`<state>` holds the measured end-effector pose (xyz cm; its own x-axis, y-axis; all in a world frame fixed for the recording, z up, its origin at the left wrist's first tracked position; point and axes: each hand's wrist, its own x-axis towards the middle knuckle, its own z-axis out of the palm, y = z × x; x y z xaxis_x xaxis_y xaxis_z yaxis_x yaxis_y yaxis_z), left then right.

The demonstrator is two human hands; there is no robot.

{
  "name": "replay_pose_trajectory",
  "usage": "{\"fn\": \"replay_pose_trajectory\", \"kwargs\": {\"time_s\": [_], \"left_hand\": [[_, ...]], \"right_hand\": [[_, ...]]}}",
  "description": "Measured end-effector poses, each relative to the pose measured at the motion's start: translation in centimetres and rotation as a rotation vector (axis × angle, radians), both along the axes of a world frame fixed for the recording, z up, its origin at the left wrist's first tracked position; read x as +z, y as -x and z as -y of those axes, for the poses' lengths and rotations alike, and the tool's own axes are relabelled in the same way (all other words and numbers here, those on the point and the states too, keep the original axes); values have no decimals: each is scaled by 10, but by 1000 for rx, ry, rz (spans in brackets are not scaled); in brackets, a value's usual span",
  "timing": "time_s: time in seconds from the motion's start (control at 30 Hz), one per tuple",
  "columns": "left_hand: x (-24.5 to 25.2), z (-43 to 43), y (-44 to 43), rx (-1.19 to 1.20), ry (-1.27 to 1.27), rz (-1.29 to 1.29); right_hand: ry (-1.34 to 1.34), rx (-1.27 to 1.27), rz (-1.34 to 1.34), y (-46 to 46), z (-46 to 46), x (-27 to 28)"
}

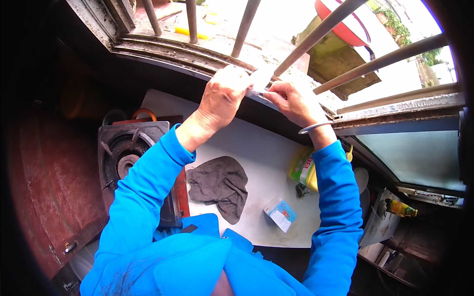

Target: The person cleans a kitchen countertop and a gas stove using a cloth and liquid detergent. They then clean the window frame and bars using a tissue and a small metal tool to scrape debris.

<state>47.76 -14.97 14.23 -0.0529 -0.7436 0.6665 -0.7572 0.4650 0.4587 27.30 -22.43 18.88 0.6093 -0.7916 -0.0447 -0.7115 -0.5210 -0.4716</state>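
Note:
Both my hands are raised at the barred window, above the sill. My left hand point(226, 91) is curled into a near fist around one end of a small whitish, partly see-through item point(254, 91). Thumb and fingers of my right hand point(294, 103) pinch the item's other end; a bangle circles that wrist. Glare and the fingers hide much of its shape. Below, on the white countertop point(255, 148), lies a crumpled dark grey cloth point(222, 185). A blue-and-white printed package point(280, 214) rests to the right of the cloth.
Metal window bars point(307, 35) stand just beyond my hands. To the left is a gas stove point(127, 162) with a burner. A yellow-and-green plastic container point(303, 168) sits partly under my right forearm. A frosted window pane point(414, 155) is at the right; outside hangs a red basin point(344, 26).

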Motion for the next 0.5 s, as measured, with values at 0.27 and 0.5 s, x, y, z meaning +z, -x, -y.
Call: {"fn": "replay_pose_trajectory", "kwargs": {"time_s": [0.27, 0.5], "left_hand": [[7, 1, -51, 168, 0, -186], [4, -2, -80, 253, -54, -375]], "right_hand": [[57, 104, 8, -42, 4, 2], [138, 128, 50, -64, 6, -13]]}}
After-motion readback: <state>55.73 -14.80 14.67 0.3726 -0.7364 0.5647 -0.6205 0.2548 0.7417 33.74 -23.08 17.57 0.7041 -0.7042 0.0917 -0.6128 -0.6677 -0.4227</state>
